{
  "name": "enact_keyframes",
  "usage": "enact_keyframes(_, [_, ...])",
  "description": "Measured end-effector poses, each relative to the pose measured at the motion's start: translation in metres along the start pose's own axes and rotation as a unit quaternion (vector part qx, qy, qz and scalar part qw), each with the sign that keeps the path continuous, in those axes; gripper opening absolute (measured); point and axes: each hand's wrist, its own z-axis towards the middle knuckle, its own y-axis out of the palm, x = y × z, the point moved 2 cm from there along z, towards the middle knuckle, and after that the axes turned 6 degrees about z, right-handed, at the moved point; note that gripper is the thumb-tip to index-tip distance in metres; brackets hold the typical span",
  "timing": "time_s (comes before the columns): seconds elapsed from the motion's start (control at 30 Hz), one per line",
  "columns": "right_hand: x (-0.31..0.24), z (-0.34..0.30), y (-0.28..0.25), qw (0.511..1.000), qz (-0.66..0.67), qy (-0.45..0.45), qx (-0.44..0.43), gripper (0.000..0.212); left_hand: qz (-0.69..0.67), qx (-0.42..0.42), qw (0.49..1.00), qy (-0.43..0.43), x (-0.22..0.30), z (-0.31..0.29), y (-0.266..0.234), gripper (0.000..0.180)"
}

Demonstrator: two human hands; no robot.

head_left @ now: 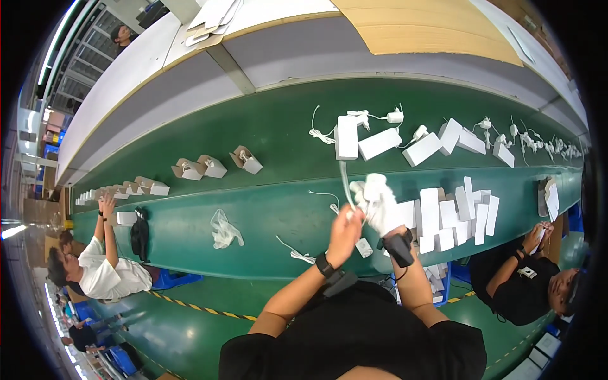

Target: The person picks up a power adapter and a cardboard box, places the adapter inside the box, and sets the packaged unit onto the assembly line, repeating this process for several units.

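Note:
My left hand (346,233), bare, pinches a white cable (346,180) whose blurred length rises from the fingers. Close against it, my right hand (384,214) wears a white glove and is closed around a white charger (375,185); white on white, its outline is hard to make out. Just below the hands, a small white adapter (363,247) lies on the green table. Beside the left forearm rests a coiled white cable (303,257). To the right of my gloved hand stand and lean several white boxes (429,212).
Ahead on the green belt lie white boxes (380,144) and chargers with cables (396,116). Open boxes (246,159) line the left. A plastic bag (224,230) lies on the table. Co-workers sit left (107,269) and right (516,278). A blue bin (438,285) stands below.

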Motion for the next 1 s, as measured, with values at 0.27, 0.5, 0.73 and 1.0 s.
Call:
enact_keyframes(0.27, [-0.014,-0.020,-0.006,0.988,-0.058,-0.038,-0.134,0.034,-0.163,0.085,0.983,0.028,-0.013,-0.005,-0.010,0.029])
enact_keyframes(0.5, [0.010,-0.045,0.025,0.872,-0.450,-0.159,-0.110,0.028,-0.254,0.012,0.966,0.038,0.012,0.038,-0.011,0.037])
enact_keyframes(0.73, [-0.002,-0.007,0.005,0.737,-0.615,-0.247,-0.133,0.021,-0.234,0.034,0.972,-0.007,0.004,0.064,0.009,0.041])
enact_keyframes(1.0, [-0.066,0.012,-0.035,0.936,-0.309,-0.167,-0.018,0.039,0.592,0.220,0.774,-0.055,-0.062,0.209,-0.022,0.078])
